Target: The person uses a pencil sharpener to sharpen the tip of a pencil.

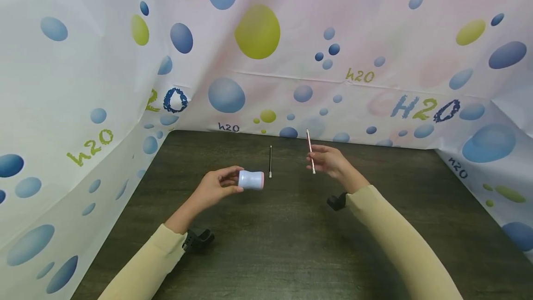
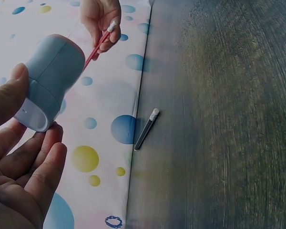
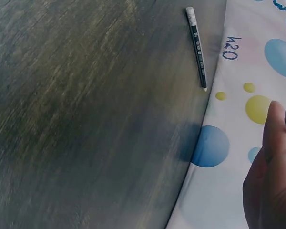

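Note:
Between its thumb and fingers, my left hand [image 1: 213, 189] grips a light blue waisted cylinder [image 1: 251, 179] with a pink rim, lying sideways above the table. The left wrist view shows the cylinder's [image 2: 57, 62] hollow pale end near the palm. To the right, my right hand [image 1: 331, 161] pinches a red pencil [image 1: 309, 145], tilted nearly upright with its white eraser end low. Most of this pencil is outside the right wrist view. Between the hands, a black pencil [image 1: 270, 161] lies on the table, white eraser end nearest me; its lettering shows in the right wrist view.
The dark wood-look table [image 1: 266, 244] meets a white backdrop [image 1: 291, 36] with blue and green spots and "h2O" lettering at the back and both sides. Small black devices are strapped at the left wrist [image 1: 199, 240] and right wrist [image 1: 336, 202].

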`<state>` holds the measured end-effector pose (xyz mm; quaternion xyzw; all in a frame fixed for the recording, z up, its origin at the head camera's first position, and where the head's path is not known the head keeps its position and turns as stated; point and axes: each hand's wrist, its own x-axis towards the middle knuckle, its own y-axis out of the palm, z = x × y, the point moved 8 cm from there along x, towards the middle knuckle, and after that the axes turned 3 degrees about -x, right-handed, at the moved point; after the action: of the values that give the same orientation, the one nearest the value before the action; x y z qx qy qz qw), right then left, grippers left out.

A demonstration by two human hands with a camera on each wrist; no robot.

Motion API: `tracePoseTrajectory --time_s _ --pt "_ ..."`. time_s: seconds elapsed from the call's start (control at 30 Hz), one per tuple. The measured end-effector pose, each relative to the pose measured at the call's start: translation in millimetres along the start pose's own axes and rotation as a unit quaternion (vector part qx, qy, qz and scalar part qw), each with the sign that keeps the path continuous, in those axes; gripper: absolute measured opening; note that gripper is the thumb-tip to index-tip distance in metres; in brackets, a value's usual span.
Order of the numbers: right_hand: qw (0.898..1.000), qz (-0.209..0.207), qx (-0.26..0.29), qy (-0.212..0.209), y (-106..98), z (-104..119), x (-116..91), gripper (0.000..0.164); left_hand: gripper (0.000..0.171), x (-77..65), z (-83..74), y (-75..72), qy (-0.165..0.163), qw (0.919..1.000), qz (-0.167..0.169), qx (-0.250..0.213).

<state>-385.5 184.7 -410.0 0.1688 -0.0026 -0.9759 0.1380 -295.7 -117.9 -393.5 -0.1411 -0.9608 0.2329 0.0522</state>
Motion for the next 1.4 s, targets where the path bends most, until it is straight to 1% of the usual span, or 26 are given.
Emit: tracePoseTrajectory --time_s 0.3,0.57,0.8,1.03,1.27,1.4 --pt "1.0 0.002 0.001 0.027 4.4 -11.8 16.9 0.06 0.051 0.4 2.0 1.0 -0.005 1.0 0.002 -0.006" --pt "0.998 -0.002 -0.027 0.051 5.9 -23.5 31.0 0.059 0.051 0.6 3.7 1.8 -0.008 0.9999 0.002 -0.007" --pt "0.996 -0.024 -0.049 0.07 1.4 -31.7 37.1 0.057 0.051 -0.3 5.9 2.4 -0.015 0.9998 0.001 -0.009" --pt "0.993 -0.051 -0.059 0.085 -2.0 -36.1 42.0 0.055 0.051 -0.1 6.2 2.0 -0.013 0.9999 0.001 -0.011" --pt "0.99 -0.06 -0.077 0.102 -1.8 -38.0 43.4 0.055 0.051 -0.3 6.2 2.1 -0.016 0.9998 0.003 -0.011" --pt "0.987 -0.073 -0.089 0.115 -4.8 -39.3 44.8 0.053 0.051 0.1 5.3 1.9 -0.011 0.9999 0.003 -0.011"
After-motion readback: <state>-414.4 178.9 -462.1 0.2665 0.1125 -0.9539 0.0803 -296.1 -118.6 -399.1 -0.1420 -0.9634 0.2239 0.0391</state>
